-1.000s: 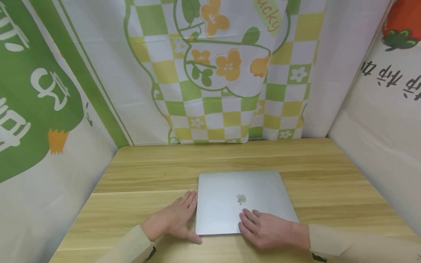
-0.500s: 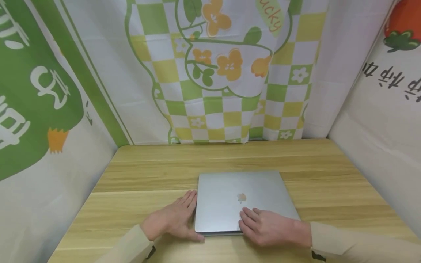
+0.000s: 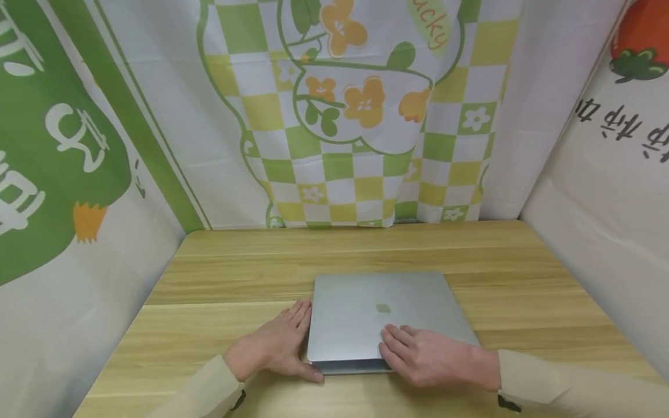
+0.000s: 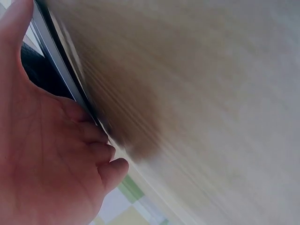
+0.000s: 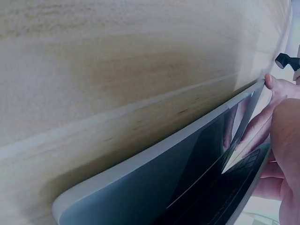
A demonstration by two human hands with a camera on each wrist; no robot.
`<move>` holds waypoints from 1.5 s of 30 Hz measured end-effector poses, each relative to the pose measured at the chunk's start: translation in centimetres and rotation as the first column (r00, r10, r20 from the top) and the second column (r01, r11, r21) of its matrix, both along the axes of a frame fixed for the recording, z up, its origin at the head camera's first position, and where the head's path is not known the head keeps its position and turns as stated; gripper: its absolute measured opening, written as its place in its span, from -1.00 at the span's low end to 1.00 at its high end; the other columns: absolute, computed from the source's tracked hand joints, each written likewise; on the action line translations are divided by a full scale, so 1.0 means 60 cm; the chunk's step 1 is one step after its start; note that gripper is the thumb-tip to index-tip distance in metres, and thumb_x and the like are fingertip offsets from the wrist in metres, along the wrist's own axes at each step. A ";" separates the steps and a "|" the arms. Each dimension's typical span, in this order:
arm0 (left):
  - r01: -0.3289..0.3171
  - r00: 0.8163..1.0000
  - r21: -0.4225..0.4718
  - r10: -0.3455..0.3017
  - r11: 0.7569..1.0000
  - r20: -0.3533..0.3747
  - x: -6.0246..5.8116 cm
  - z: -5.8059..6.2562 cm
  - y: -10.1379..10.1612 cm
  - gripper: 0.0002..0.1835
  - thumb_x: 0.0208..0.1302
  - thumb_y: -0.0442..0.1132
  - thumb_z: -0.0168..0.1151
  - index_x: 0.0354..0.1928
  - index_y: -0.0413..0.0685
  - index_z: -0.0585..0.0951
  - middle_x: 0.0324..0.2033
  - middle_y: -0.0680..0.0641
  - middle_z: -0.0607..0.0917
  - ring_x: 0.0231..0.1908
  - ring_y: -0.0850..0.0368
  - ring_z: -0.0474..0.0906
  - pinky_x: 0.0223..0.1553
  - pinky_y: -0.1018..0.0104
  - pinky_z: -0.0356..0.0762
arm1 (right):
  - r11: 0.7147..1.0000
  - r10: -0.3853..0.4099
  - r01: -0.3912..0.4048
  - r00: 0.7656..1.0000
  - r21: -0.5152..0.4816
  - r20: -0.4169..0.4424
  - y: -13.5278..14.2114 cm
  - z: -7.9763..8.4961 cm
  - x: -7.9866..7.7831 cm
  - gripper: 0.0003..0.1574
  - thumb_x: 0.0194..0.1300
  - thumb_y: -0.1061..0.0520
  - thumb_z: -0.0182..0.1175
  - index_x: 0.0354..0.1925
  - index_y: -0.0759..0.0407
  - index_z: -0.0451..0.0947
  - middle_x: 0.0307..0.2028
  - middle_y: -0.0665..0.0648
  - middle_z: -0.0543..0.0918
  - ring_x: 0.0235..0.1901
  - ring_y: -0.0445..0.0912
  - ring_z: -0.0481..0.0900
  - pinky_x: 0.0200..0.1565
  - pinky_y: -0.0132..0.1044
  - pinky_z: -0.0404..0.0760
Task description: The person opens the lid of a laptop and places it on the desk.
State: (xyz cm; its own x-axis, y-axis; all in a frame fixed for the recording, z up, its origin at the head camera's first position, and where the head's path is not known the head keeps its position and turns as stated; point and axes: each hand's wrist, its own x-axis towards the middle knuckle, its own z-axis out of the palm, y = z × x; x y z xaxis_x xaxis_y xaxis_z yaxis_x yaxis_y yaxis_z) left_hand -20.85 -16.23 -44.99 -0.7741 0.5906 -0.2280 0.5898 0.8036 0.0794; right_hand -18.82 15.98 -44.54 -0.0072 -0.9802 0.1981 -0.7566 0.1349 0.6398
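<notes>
Since the right hand [image 3: 431,355] pinches the lid [image 3: 418,290] right of mid near edge (thumb mostly hidden), smooth metal could slip and the lid drop, maybe nipping that thumb. Base might skid or tip up if the left hand [image 3: 279,345], unclenched, fingers laid along the left side, thumb at the near left corner, braces too lightly. MacBook laptop [image 3: 345,316] sits mid-counter, near side, lid raised a crack. Materials: silver-grey matte metal, thin flat slab, rounded corners; interior dark, glossy, mirroring a hand. Counter [image 3: 235,267]: pale streaky wood grain. Far side: creased printed cloth [image 3: 337,168], green-yellow checks.
</notes>
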 end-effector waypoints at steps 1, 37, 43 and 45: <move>0.000 1.000 0.000 0.000 1.000 -0.003 0.000 0.000 0.000 0.45 -0.31 0.71 -0.09 0.39 -0.38 -0.06 0.40 -0.35 -0.11 0.40 -0.19 -0.18 0.37 0.00 -0.06 | 1.000 -0.003 0.003 1.000 0.000 0.000 0.001 0.001 0.000 -0.49 0.44 0.24 -0.42 -0.04 0.28 0.49 -0.14 0.25 0.67 -0.12 0.00 0.65 -0.23 -0.27 0.66; 0.068 0.997 0.001 -0.068 0.998 -0.040 -0.007 0.005 0.007 0.38 -0.33 0.67 0.00 0.44 -0.10 -0.09 0.40 -0.32 -0.12 0.40 -0.24 -0.19 0.35 -0.09 -0.07 | 0.987 -0.020 0.023 1.000 -0.161 0.019 0.002 0.054 -0.025 -0.60 0.42 0.33 -0.36 -0.10 0.33 0.44 -0.22 0.21 0.61 -0.22 -0.03 0.62 -0.26 -0.31 0.65; 0.063 0.997 0.010 -0.063 0.998 -0.044 -0.008 0.003 0.006 0.40 -0.35 0.68 0.01 0.45 -0.05 -0.14 0.41 -0.30 -0.14 0.40 -0.23 -0.20 0.34 -0.10 -0.05 | 0.984 -0.007 0.013 0.999 -0.175 0.035 0.003 0.067 -0.035 -0.60 0.41 0.36 -0.36 -0.08 0.34 0.43 -0.22 0.20 0.61 -0.23 -0.04 0.62 -0.27 -0.31 0.65; 0.065 0.997 0.013 -0.064 0.998 -0.045 -0.007 0.004 0.005 0.40 -0.34 0.67 0.02 0.45 -0.07 -0.13 0.41 -0.30 -0.14 0.40 -0.24 -0.20 0.34 -0.10 -0.04 | 0.984 -0.005 0.012 0.999 -0.176 0.040 0.003 0.070 -0.038 -0.60 0.41 0.36 -0.37 -0.08 0.35 0.43 -0.22 0.19 0.61 -0.23 -0.04 0.62 -0.28 -0.30 0.65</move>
